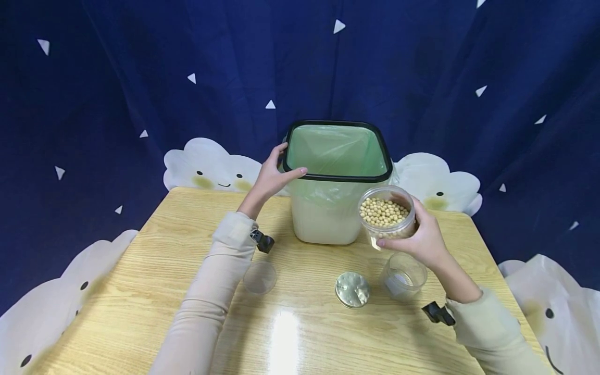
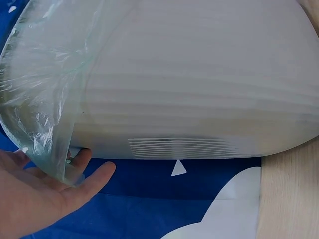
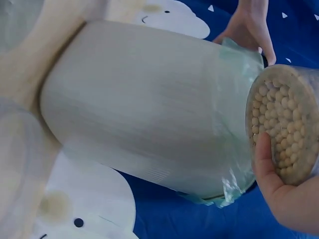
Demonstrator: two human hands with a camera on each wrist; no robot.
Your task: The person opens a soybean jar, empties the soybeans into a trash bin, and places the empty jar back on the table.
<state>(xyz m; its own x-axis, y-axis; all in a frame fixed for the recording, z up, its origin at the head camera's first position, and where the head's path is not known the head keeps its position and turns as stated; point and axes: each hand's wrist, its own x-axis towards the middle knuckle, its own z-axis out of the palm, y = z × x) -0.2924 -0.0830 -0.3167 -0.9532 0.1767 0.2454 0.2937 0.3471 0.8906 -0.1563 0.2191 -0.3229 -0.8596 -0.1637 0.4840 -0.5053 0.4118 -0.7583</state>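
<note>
Head view shows the left hand gripping the black rim of a white bin, thumb on the near edge and fingers curled round the left corner; the bin, lined with a green bag, stands at the back of the wooden table. Just right of the bin, the right hand wraps its fingers round an open clear jar of soybeans, held above the table. Below it stand an empty clear jar, a metal lid and a clear lid.
</note>
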